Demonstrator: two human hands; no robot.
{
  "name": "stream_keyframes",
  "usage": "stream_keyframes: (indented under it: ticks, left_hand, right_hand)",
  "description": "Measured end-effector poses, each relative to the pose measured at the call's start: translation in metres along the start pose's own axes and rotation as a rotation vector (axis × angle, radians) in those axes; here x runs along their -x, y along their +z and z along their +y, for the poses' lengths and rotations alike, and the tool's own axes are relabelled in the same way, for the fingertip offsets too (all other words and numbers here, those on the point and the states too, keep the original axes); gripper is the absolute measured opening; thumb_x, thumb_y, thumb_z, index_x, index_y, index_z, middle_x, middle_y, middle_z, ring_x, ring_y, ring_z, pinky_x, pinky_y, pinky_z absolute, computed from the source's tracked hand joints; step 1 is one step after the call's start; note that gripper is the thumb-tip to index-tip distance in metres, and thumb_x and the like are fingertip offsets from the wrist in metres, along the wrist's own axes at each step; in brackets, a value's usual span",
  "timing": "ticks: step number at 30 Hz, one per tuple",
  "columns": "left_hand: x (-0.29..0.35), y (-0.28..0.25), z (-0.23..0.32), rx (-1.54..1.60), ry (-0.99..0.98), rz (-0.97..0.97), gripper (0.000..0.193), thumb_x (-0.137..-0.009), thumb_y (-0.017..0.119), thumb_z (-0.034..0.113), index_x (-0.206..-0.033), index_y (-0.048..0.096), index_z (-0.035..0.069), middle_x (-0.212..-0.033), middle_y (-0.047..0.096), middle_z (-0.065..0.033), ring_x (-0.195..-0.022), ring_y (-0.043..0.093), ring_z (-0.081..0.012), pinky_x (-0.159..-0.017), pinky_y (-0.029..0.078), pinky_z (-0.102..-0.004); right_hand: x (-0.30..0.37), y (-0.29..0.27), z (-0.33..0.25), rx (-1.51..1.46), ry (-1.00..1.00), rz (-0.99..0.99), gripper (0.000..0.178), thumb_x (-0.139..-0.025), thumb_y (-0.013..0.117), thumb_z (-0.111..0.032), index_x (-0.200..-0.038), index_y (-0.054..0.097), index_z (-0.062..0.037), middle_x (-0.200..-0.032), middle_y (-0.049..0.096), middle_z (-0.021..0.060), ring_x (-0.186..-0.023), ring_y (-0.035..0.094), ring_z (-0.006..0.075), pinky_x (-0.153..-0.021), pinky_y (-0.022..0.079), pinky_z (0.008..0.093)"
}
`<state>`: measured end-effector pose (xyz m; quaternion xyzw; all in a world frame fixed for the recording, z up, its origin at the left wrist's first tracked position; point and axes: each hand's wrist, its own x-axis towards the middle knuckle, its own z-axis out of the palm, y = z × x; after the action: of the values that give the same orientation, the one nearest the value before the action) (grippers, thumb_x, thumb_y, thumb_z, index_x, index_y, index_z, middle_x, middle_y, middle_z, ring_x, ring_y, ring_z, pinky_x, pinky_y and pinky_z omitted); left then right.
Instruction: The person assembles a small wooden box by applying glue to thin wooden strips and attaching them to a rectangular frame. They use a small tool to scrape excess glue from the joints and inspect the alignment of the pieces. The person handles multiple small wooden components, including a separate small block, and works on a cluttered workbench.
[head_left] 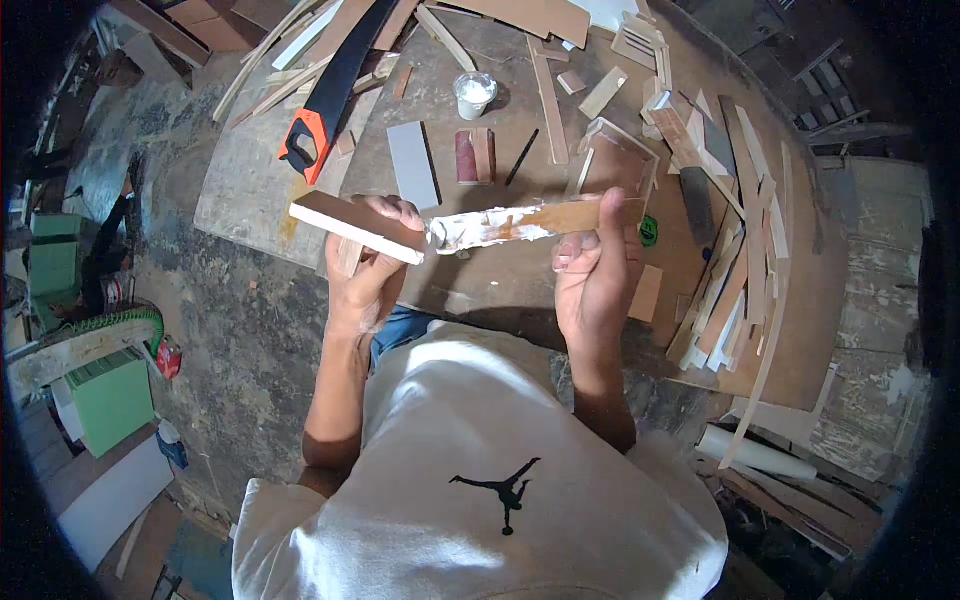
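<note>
Grips a rectangular, brown-faced, white-edged wooden block (352, 222) in the curled left hand (362, 290); above the brown wooden tabletop (520, 268), pinches a narrow brown wooden strip (495, 229), smeared with white paste, at its right end with the half-curled right hand (598, 280).

From my remote feed I can read no words or numbers; the only sign I make out is a black leaping-figure emblem (508, 494) on the white shirt (420, 430).

left hand (362, 290) partly hidden by wood block (350, 222), smeared strip (490, 230) partly covered by right hand (592, 285), green thing (649, 231) just right of it unclear, saw (338, 88) beyond left hand cut off up top
</note>
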<state>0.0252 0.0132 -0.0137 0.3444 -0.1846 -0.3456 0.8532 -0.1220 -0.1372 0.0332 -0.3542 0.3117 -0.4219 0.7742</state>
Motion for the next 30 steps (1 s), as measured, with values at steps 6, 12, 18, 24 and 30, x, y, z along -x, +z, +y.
stream_keyframes:
  ticks: [6,12,18,24,30]
  left_hand:
    - [-0.002,-0.005,0.002,-0.014,0.025,-0.055,0.04,-0.075,0.079,0.007,-0.107,0.055,0.003,-0.101,0.06,-0.0124,-0.099,0.056,-0.0237,-0.088,0.045,-0.0367]
    - [-0.003,-0.01,0.003,-0.081,0.025,-0.109,0.038,-0.075,0.079,0.012,-0.104,0.057,0.0,-0.095,0.061,-0.0142,-0.097,0.057,-0.0254,-0.084,0.047,-0.0374]
    - [-0.005,-0.009,0.006,-0.008,-0.01,-0.189,0.031,-0.078,0.075,0.016,-0.098,0.061,-0.003,-0.09,0.061,-0.0145,-0.093,0.055,-0.0269,-0.077,0.048,-0.0363]
    - [-0.006,-0.011,0.004,0.019,-0.02,-0.235,0.028,-0.081,0.072,0.017,-0.097,0.06,-0.004,-0.092,0.06,-0.0148,-0.089,0.054,-0.0257,-0.072,0.047,-0.0351]
    - [-0.006,-0.006,0.009,-0.005,-0.082,-0.196,0.026,-0.083,0.071,0.013,-0.098,0.06,-0.004,-0.09,0.057,-0.0129,-0.086,0.053,-0.0241,-0.071,0.044,-0.0343]
  right_hand:
    - [0.001,0.001,-0.003,0.091,-0.036,-0.04,0.029,-0.095,0.064,-0.04,-0.093,0.059,-0.0115,-0.07,0.054,-0.0031,-0.053,0.045,0.0083,-0.045,0.033,0.0241]
    - [0.002,0.002,-0.005,0.105,-0.05,-0.078,0.028,-0.097,0.062,-0.038,-0.093,0.06,-0.0101,-0.067,0.054,-0.0011,-0.051,0.047,0.0094,-0.044,0.034,0.0249]
    - [0.0,-0.005,-0.003,0.103,-0.052,-0.161,0.033,-0.101,0.055,-0.033,-0.097,0.06,0.0,-0.077,0.064,0.0116,-0.054,0.056,0.0166,-0.047,0.044,0.0302]
    - [-0.002,-0.005,-0.003,0.104,-0.093,-0.184,0.033,-0.101,0.055,-0.03,-0.096,0.06,0.0017,-0.083,0.066,0.0158,-0.053,0.056,0.0169,-0.047,0.045,0.0299]
    - [-0.003,-0.005,-0.006,0.153,-0.182,-0.251,0.034,-0.101,0.056,-0.029,-0.095,0.061,0.0036,-0.085,0.067,0.0182,-0.053,0.056,0.0162,-0.048,0.045,0.0297]
